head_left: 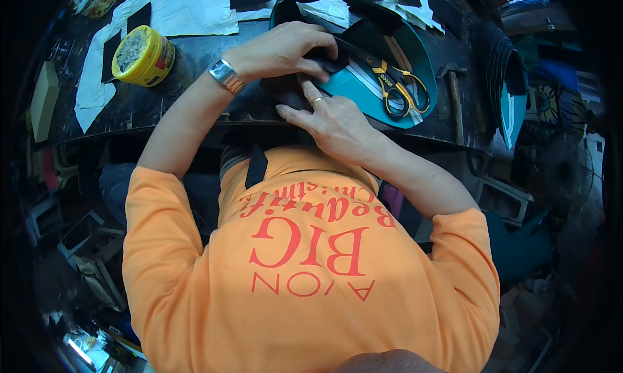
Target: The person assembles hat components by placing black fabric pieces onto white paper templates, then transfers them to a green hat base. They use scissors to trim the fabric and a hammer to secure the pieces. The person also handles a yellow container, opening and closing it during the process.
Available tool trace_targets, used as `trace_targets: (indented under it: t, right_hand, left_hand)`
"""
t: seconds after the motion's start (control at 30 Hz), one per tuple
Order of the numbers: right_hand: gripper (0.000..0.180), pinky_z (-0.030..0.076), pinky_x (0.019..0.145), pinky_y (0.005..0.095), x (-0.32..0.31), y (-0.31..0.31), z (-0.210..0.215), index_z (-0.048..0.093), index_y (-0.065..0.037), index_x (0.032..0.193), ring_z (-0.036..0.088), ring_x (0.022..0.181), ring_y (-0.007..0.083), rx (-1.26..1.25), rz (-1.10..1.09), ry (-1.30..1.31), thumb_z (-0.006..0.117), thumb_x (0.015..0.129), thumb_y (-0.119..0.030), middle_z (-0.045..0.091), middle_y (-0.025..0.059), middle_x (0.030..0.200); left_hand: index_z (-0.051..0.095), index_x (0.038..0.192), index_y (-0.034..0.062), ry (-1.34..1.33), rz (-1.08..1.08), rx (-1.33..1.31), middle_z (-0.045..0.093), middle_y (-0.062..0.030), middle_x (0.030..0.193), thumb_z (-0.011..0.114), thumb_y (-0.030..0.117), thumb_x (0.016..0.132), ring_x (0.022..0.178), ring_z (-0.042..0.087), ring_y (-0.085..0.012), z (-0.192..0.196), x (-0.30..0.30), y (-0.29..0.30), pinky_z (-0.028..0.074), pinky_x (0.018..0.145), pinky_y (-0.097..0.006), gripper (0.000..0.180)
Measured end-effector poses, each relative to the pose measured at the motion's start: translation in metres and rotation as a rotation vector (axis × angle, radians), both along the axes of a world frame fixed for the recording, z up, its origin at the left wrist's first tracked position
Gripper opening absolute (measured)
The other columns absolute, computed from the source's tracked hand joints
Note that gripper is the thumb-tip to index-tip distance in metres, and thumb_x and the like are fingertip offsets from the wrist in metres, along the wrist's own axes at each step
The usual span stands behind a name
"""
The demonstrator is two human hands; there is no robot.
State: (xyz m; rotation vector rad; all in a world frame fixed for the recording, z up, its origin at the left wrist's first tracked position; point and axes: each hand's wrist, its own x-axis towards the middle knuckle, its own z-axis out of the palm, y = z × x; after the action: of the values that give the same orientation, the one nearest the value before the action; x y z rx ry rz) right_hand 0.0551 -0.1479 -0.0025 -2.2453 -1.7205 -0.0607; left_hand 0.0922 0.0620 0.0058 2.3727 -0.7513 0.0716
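Note:
My left hand (285, 48), a metal watch at its wrist, curls its fingers over a dark piece of sheet material (334, 52) near the table's front edge. Just in front of it, my right hand (334, 123), with a ring on one finger, has thumb and forefinger about the lower end of the same dark piece; the exact grip is partly hidden. To the right of both hands sits a teal tray-like piece with a dark rim (415, 55). Inside it lie yellow-and-black-handled scissors (403, 91), pale strips (366, 78) and a folded white piece (324, 11).
A yellow tub (144, 56) with grey crusted contents stands left of my forearm. White sheets (195, 13) and black patches cover the table's far side. A hammer (454, 104) lies right of the teal piece; stacked curved dark-and-teal pieces (509, 81) are at the right edge.

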Motion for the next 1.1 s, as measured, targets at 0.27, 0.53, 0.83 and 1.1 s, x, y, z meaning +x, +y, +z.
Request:
trace_targets:
  t: [0.27,0.53,0.83,1.1]
  right_hand:
    - [0.030,0.059,0.064,0.0366,0.003,0.000,0.000,0.070,-0.018,0.123,0.071,0.068,0.0301,0.076,0.029,0.057,0.058,0.096,-0.016,0.055,0.0401,0.126]
    - [0.036,0.057,0.058,0.0382,-0.001,-0.001,-0.006,0.070,-0.024,0.124,0.068,0.063,0.0294,0.057,0.011,0.087,0.061,0.093,-0.007,0.057,0.0375,0.127]
    - [0.044,0.058,0.064,0.0379,-0.001,-0.004,0.011,0.067,-0.024,0.131,0.071,0.074,0.0317,0.056,0.011,0.181,0.062,0.092,-0.004,0.060,0.0306,0.126]
    - [0.036,0.054,0.080,0.0410,0.024,-0.076,0.053,0.070,-0.009,0.120,0.065,0.094,0.0303,0.237,-0.420,-0.074,0.070,0.085,-0.002,0.067,0.0128,0.096]
  left_hand:
    - [0.074,0.109,0.0099,-0.179,0.046,0.072,0.070,-0.0094,0.102,0.073,0.017,0.084,0.097,0.068,-0.0318,-0.015,0.004,-0.007,0.054,0.087,-0.041,0.025]
    - [0.060,0.104,0.0043,-0.454,0.117,0.114,0.067,-0.0120,0.092,0.065,0.012,0.090,0.090,0.069,-0.0285,-0.029,-0.004,-0.020,0.057,0.080,-0.037,0.017]
    - [0.060,0.105,0.0052,-0.358,0.138,0.125,0.069,-0.0131,0.097,0.065,0.016,0.093,0.094,0.069,-0.0306,-0.020,-0.001,-0.022,0.056,0.083,-0.040,0.016]
    - [0.068,0.113,0.0072,-0.241,0.071,-0.046,0.070,-0.0110,0.103,0.072,0.022,0.090,0.098,0.068,-0.0311,-0.019,-0.020,-0.006,0.056,0.086,-0.039,0.027]
